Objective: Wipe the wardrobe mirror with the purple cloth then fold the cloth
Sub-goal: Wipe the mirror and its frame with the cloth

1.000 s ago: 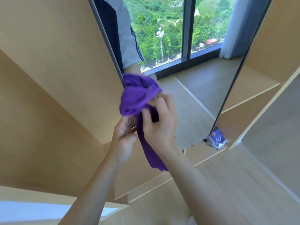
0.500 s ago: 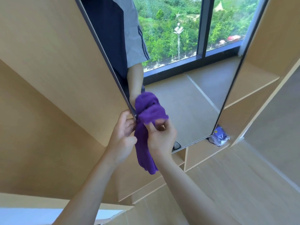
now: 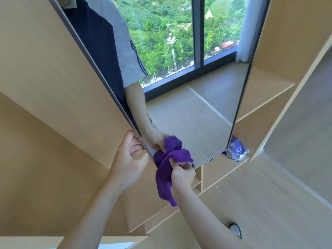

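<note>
At centre left, the left hand [image 3: 128, 163] curls its fingers round the mirror [image 3: 194, 112] edge, steadying it. Just right, the right hand [image 3: 182, 175] grips the bunched purple cloth [image 3: 168, 169] against the lower corner glass. Wiping seems underway; folding comes next, needing both hands.
</note>
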{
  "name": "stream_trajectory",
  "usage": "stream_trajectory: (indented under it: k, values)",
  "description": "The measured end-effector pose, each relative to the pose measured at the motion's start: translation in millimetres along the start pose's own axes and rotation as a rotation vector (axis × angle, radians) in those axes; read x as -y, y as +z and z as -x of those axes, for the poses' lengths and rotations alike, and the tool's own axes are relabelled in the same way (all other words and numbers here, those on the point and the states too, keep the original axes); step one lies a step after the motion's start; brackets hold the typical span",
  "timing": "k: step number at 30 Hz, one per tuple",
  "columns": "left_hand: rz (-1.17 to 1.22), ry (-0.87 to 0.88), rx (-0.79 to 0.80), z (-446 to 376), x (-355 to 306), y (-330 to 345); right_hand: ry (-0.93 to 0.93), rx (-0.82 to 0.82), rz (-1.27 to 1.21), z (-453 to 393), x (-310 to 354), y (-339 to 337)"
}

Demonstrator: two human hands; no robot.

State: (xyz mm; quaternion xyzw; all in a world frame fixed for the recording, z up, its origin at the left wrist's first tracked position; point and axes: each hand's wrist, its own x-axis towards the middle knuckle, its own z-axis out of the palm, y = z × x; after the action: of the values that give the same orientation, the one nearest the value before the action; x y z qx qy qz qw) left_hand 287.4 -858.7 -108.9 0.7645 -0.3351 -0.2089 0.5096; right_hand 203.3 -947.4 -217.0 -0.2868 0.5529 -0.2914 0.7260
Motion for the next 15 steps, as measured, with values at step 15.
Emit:
stream_trajectory:
  k: [15]
  values:
    - [-0.211, -0.24, 0.143, -6, 42, 21, -0.36, 0.17, 0.001, 27, 38, 28]
